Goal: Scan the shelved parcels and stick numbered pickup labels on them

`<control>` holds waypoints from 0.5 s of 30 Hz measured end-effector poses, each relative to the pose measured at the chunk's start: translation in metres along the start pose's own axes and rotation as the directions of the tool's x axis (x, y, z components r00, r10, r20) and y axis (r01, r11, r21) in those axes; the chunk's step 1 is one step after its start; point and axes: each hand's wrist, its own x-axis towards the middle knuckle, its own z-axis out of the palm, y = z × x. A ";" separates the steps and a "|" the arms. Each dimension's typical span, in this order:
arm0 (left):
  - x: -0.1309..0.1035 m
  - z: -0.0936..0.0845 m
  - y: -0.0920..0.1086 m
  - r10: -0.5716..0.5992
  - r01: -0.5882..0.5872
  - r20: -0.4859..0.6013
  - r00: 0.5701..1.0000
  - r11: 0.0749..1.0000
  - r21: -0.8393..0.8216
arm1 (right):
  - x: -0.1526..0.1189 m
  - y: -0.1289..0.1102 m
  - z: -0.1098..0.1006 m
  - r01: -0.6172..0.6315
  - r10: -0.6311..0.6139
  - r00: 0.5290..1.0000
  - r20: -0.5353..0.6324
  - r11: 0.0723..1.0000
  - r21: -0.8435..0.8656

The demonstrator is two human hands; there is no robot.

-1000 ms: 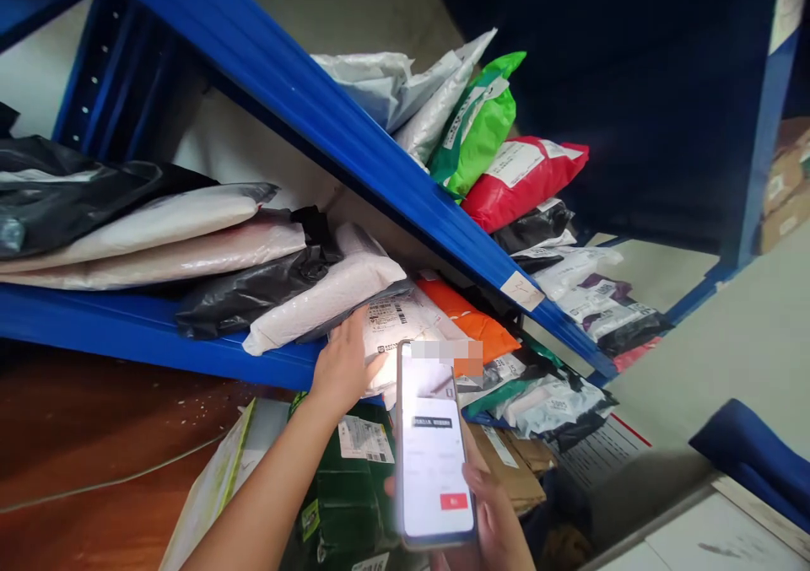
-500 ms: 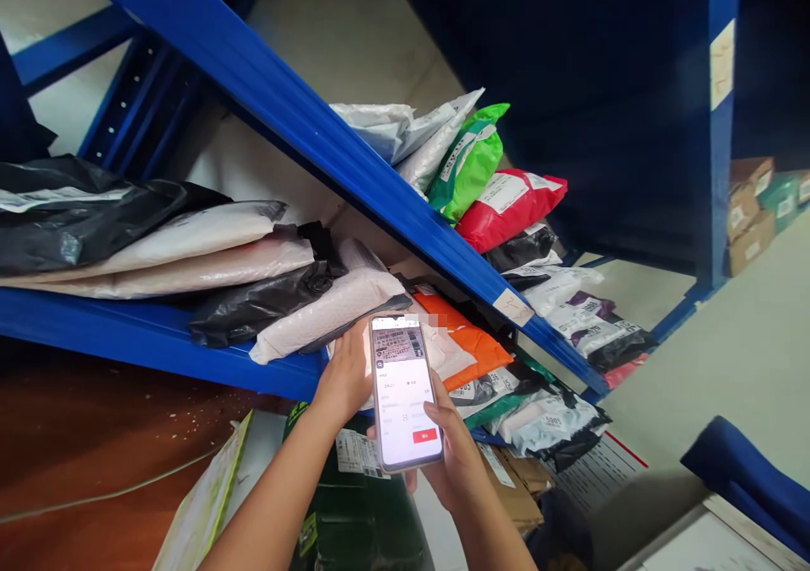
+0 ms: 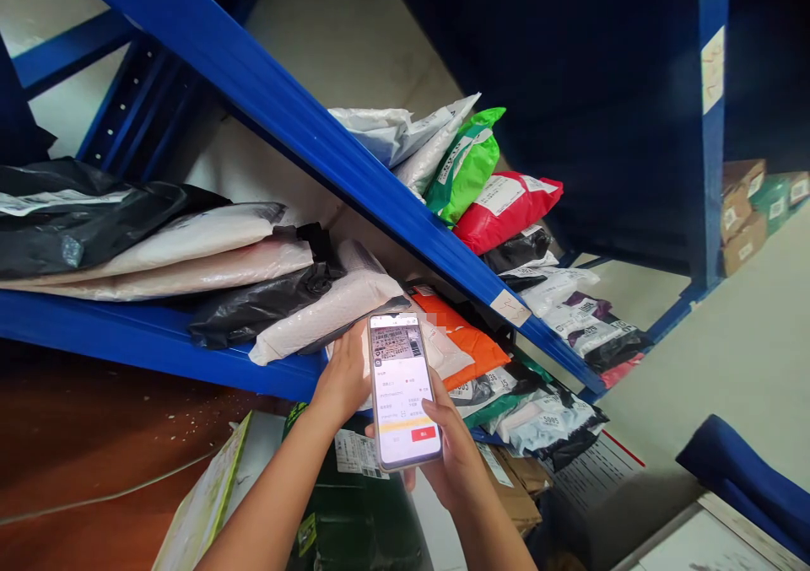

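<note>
My right hand [image 3: 452,449] is wrapped round a smartphone [image 3: 407,394], its thumb over the right edge of the lit screen. A parcel label in a camera window fills the screen's top; a form and a red button show below. Beside the phone's left edge, my left hand [image 3: 345,377] lies with fingers stretched out on a pale parcel [image 3: 365,347], mostly hidden by the phone and hand. Just behind are a white bubble mailer [image 3: 329,309] and an orange mailer [image 3: 472,347] on the lower shelf.
A blue shelf beam [image 3: 354,191] runs diagonally above my hands. Green [image 3: 468,166] and red [image 3: 506,208] mailers lie on the upper shelf. Black mailers [image 3: 94,217] are stacked at left. Below stand a dark green box [image 3: 360,512] and a brown carton [image 3: 515,491].
The form on the phone screen now shows more text and a yellow band above the red button. Both hands stay in place; the view shifts slightly.
</note>
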 end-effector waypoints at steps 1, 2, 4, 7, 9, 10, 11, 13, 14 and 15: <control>0.000 0.000 0.000 0.007 -0.007 0.001 1.000 1.000 -0.005 | 0.000 0.000 0.000 -0.002 0.002 1.000 -0.003 1.000 0.002; 0.000 0.000 0.000 0.012 -0.012 0.002 1.000 1.000 -0.007 | 0.000 0.000 0.001 -0.003 0.003 1.000 -0.005 1.000 0.004; 0.000 -0.001 0.000 0.013 -0.013 0.006 1.000 1.000 -0.002 | 0.000 0.001 0.001 0.000 0.000 1.000 -0.005 1.000 0.008; 0.000 -0.001 -0.001 0.022 -0.022 0.011 1.000 1.000 0.007 | 0.000 0.002 0.001 0.003 -0.003 1.000 0.002 1.000 0.015; 0.000 -0.001 -0.002 0.029 -0.030 0.014 0.999 0.999 0.014 | -0.001 0.002 0.001 0.005 -0.005 1.000 0.006 1.000 0.018; 0.000 0.000 -0.002 0.028 -0.029 0.013 1.000 0.999 0.019 | -0.001 0.003 0.001 0.005 -0.005 1.000 0.008 1.000 0.020; 0.000 0.000 -0.003 0.027 -0.027 0.010 1.000 0.999 0.026 | -0.001 0.003 0.000 0.006 -0.006 1.000 0.012 1.000 0.022; 0.000 0.001 -0.004 0.033 -0.033 -0.001 0.999 0.999 0.033 | -0.002 0.004 0.000 0.005 -0.005 1.000 0.025 1.000 0.023; -0.001 0.001 -0.004 0.044 -0.044 -0.009 0.999 0.999 0.032 | -0.002 0.004 0.000 0.004 -0.005 0.999 0.033 1.000 0.022; -0.001 0.001 -0.004 0.056 -0.055 -0.016 0.998 0.998 0.029 | -0.002 0.004 0.000 0.003 -0.004 0.999 0.040 1.000 0.022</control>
